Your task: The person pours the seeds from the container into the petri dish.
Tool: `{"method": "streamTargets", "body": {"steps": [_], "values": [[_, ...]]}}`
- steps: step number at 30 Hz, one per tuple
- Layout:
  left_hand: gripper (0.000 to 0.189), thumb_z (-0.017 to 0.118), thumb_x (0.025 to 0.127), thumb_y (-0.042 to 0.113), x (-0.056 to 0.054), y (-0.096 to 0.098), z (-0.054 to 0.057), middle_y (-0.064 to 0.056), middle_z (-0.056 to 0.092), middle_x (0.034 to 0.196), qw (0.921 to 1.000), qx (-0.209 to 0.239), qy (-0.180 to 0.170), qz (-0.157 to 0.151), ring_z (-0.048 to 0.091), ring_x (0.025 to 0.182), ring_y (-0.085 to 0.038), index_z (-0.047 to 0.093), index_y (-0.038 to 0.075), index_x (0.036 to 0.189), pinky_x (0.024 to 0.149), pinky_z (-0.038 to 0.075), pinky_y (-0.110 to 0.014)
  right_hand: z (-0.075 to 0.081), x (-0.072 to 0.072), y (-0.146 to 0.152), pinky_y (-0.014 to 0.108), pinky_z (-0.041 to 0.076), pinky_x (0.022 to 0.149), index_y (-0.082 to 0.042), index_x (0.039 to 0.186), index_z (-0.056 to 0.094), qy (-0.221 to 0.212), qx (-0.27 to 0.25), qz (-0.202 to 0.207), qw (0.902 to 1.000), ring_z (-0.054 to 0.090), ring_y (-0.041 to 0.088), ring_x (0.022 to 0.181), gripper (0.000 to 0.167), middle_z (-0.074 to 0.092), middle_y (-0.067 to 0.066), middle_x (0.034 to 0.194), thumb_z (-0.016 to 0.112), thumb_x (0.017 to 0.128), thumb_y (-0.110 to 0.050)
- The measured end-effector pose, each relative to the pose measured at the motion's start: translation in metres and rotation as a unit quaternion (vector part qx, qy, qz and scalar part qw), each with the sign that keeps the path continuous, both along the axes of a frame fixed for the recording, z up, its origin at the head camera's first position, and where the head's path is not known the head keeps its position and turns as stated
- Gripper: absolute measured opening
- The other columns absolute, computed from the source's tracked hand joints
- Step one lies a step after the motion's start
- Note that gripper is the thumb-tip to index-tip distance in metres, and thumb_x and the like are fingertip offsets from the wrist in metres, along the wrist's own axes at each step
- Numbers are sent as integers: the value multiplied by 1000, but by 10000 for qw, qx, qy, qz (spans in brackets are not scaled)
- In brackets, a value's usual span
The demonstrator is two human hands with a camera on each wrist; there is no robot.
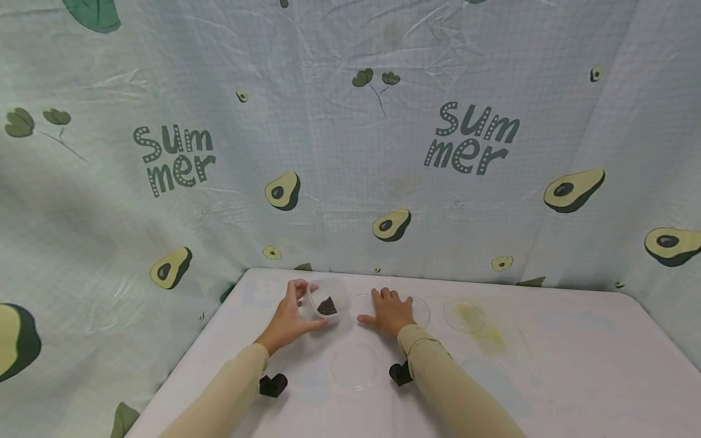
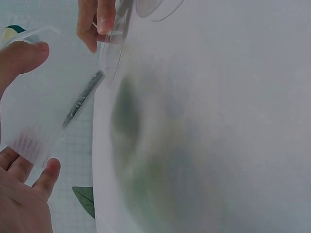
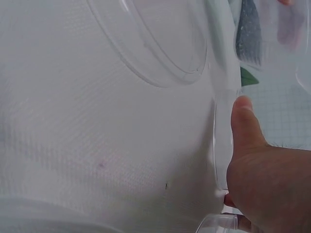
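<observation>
Leaning in left hand [image 1: 286,317]: clear tub [image 1: 334,290], apparently dark grains [image 1: 327,306] inside.

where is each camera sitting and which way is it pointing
Head: worn on the head, facing forward and down over the table to the printed cloth; left hand, right hand and both sleeves show.
Left wrist: on that wrist, facing the tub; left hand and part of the right hand show.
Right wrist: on that wrist, facing a clear round piece; right hand shows.
Both wrist views share the tub and its dark bits.
</observation>
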State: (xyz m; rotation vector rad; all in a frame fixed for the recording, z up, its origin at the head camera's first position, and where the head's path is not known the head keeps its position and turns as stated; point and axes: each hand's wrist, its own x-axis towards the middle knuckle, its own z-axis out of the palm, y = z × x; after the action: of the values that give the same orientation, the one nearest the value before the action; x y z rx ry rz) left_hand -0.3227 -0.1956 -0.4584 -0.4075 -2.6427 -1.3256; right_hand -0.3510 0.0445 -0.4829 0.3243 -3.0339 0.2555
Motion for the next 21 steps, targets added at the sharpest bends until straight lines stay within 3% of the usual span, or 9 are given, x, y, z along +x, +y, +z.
{"method": "streamTargets", "body": {"steps": [12, 21], "values": [[84, 89, 67, 19, -6, 11, 2, -10, 54, 140, 9996, -85, 281, 57, 44, 138, -30, 34, 11, 131, 113, 34, -50, -1, -1, 2, 67, 37, 100, -9, 140, 49, 3, -45, 79, 10000, 51, 34, 123, 82, 54, 15, 132, 62, 81, -65], [83, 89, 67, 19, -8, 17, 5, -10, 56, 134, 9979, -167, 623, 74, 46, 136, -33, 38, 9, 132, 113, 35, -48, 1, -2, 2, 66, 39, 98, -9, 139, 49, 26, -18, 117, 9999, 52, 33, 122, 81, 54, 15, 130, 61, 82, -65]]}}
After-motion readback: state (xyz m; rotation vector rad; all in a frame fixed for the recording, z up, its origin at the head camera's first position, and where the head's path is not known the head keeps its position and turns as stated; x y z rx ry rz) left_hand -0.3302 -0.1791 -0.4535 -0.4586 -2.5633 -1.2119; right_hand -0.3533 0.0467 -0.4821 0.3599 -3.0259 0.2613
